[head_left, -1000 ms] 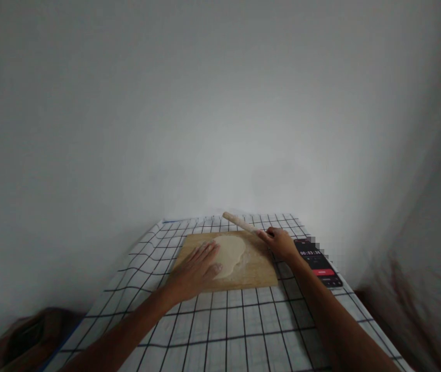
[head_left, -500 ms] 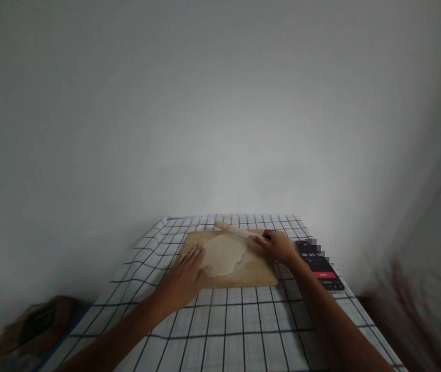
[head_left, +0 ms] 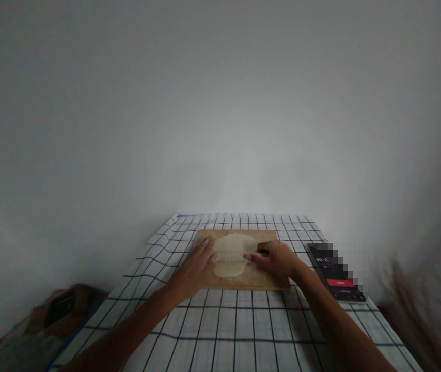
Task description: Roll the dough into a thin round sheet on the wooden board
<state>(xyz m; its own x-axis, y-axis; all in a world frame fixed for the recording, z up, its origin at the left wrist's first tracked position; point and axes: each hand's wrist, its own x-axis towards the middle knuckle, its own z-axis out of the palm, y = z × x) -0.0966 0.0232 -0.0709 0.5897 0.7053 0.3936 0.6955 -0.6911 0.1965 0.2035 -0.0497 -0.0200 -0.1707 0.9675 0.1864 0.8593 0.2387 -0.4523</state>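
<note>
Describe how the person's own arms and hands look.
Both forearms are sleeveless as far as they show. The left hand and right hand are ungloved. The left fingers carry a whitish dusting; finer marks are too small to tell.

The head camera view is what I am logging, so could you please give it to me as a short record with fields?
Left hand: at the left end of the rolling pin; grip not clear
Right hand: at the pin's right end, fingers curled
Rolling pin: lies across the dough
Dough: flat sheet on the board, showing beyond and in front of the pin
Board: wooden, on a checked cloth
Phone: on the cloth, right of the board; screen partly blurred out
Background: pale wall
</note>
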